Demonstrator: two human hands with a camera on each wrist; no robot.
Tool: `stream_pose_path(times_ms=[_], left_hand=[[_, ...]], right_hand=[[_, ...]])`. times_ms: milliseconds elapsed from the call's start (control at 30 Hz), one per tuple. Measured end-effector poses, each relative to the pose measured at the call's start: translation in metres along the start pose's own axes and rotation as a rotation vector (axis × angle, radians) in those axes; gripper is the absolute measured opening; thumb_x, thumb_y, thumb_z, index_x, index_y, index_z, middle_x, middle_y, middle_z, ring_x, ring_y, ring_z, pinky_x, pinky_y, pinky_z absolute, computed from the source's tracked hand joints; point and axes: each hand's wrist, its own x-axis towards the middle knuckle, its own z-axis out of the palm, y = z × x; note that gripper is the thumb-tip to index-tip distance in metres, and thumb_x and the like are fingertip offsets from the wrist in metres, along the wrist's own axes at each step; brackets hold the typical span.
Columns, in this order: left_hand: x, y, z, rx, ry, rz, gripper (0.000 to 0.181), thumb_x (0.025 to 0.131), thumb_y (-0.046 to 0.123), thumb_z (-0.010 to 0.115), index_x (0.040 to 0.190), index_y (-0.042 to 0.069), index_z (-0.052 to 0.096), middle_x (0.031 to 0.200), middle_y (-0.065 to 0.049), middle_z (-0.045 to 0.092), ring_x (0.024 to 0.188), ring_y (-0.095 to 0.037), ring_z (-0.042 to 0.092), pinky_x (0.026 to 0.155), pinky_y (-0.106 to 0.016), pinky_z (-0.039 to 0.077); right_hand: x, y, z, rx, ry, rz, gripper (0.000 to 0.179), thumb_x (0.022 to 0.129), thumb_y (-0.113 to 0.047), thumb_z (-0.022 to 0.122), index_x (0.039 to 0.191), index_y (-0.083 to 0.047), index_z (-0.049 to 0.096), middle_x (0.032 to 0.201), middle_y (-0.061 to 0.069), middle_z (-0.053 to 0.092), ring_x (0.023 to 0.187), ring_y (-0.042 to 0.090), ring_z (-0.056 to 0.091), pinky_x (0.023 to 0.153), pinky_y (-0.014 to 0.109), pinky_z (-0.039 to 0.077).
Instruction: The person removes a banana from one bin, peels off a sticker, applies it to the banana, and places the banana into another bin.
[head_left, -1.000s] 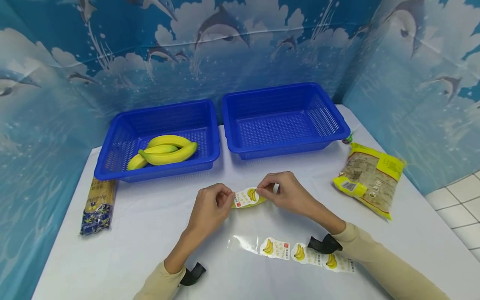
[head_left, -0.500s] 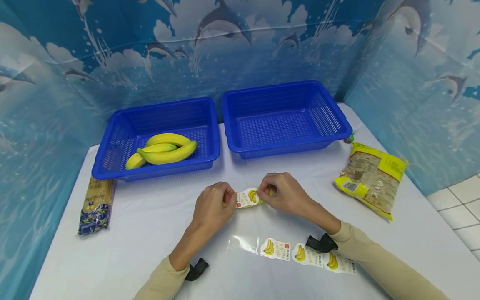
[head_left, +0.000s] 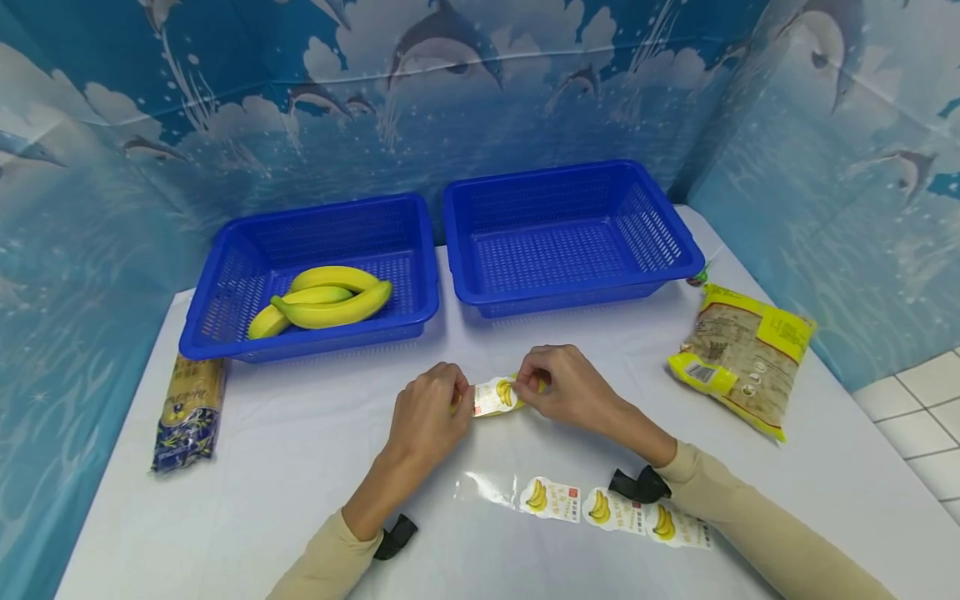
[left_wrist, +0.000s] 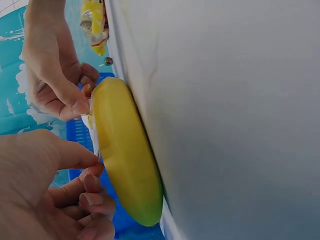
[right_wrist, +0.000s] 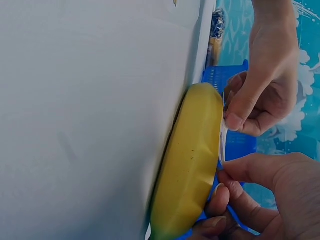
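A yellow banana (left_wrist: pixel 127 155) lies on the white tabletop between my hands, mostly covered in the head view. Over its upper side lies a white banana-print sticker (head_left: pixel 493 397). My left hand (head_left: pixel 427 412) pinches the sticker's left end between thumb and forefinger, hiding that end. At the opposite end my right hand (head_left: pixel 566 385) pinches the sticker's edge. From the right wrist view the sticker (right_wrist: pixel 223 142) shows edge-on as a thin strip close against the banana. Nearer me, a clear backing sheet (head_left: pixel 487 487) carries several more stickers (head_left: pixel 551 498), partly beneath the right wrist strap.
Behind the hands stand two blue baskets, the left one (head_left: pixel 311 340) with several bananas (head_left: pixel 333 310) in it, the right one (head_left: pixel 573 296) bare inside. A gold-and-blue packet (head_left: pixel 187 412) lies left, a yellow-and-clear bag (head_left: pixel 742 362) right. A dolphin-print curtain (head_left: pixel 480 108) surrounds the table.
My left hand has shifted slightly right and now covers the sticker's left end, which showed earlier. The right hand stays at its end with little movement.
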Motion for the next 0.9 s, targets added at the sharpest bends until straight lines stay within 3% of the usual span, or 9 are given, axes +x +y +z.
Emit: stream_pose_path(times_ms=[333, 600, 700, 900], left_hand=[[-0.002, -0.005, 0.003, -0.031, 0.009, 0.025, 0.020, 0.094, 0.007, 0.080, 0.084, 0.010, 0.063, 0.075, 0.002, 0.055, 0.063, -0.011, 0.049, 0.054, -0.028, 0.043], [0.001, -0.013, -0.003, -0.142, -0.082, 0.098, 0.017, 0.090, 0.001, 0.084, 0.088, 0.012, 0.071, 0.078, 0.001, 0.056, 0.072, -0.013, 0.053, 0.063, -0.028, 0.046], [0.001, -0.014, -0.004, -0.170, -0.112, 0.100, 0.015, 0.089, 0.004, 0.087, 0.093, 0.011, 0.075, 0.079, 0.000, 0.057, 0.072, -0.014, 0.053, 0.065, -0.028, 0.046], [0.002, -0.012, -0.006, -0.168, -0.142, 0.075, 0.022, 0.085, 0.009, 0.093, 0.099, 0.010, 0.077, 0.081, -0.001, 0.057, 0.073, -0.016, 0.053, 0.067, -0.029, 0.047]], right_hand=[[0.000, -0.002, 0.000, -0.006, 0.005, -0.001, 0.021, 0.084, -0.002, 0.084, 0.074, -0.014, 0.070, 0.070, -0.008, 0.061, 0.065, 0.015, 0.059, 0.061, 0.025, 0.048], [-0.001, -0.001, -0.003, -0.006, -0.048, -0.070, 0.025, 0.082, 0.001, 0.090, 0.100, -0.012, 0.078, 0.080, -0.001, 0.061, 0.068, 0.015, 0.053, 0.063, 0.026, 0.045], [-0.002, -0.001, -0.004, -0.033, -0.086, -0.104, 0.026, 0.084, -0.003, 0.091, 0.106, -0.014, 0.083, 0.085, -0.002, 0.064, 0.070, 0.016, 0.055, 0.064, 0.026, 0.045], [-0.003, 0.000, -0.004, -0.074, -0.115, -0.089, 0.029, 0.083, -0.011, 0.094, 0.111, -0.017, 0.086, 0.088, -0.004, 0.065, 0.072, 0.017, 0.056, 0.066, 0.026, 0.045]])
